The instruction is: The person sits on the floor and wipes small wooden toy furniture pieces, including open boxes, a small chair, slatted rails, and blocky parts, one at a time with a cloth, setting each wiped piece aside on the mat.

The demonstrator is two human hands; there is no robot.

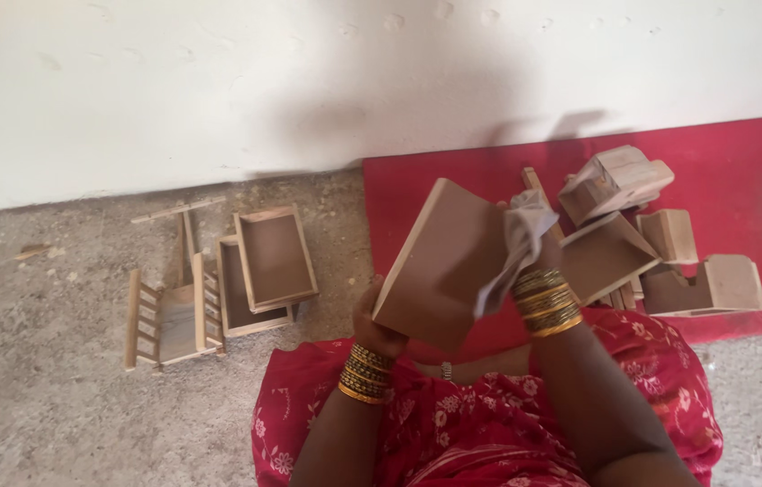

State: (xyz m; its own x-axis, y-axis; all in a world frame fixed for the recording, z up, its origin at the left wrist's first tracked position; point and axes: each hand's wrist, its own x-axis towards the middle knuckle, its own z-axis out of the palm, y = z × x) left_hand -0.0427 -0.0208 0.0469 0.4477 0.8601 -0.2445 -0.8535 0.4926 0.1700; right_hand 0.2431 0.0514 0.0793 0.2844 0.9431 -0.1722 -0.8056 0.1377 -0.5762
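The left hand fingers close on the lower corner of the board, holding it tilted above the lap so its face is exposed. The right hand fingers clamp a cloth against the board's upper edge; wrist bent, forearm raised. Boxes lie on the floor.

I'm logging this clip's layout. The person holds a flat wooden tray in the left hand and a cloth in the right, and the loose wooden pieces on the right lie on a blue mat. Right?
Not quite. The head view shows the mat is red, not blue. The rest holds: left hand grips the wooden tray, right hand holds the cloth, and the loose wooden pieces lie there.
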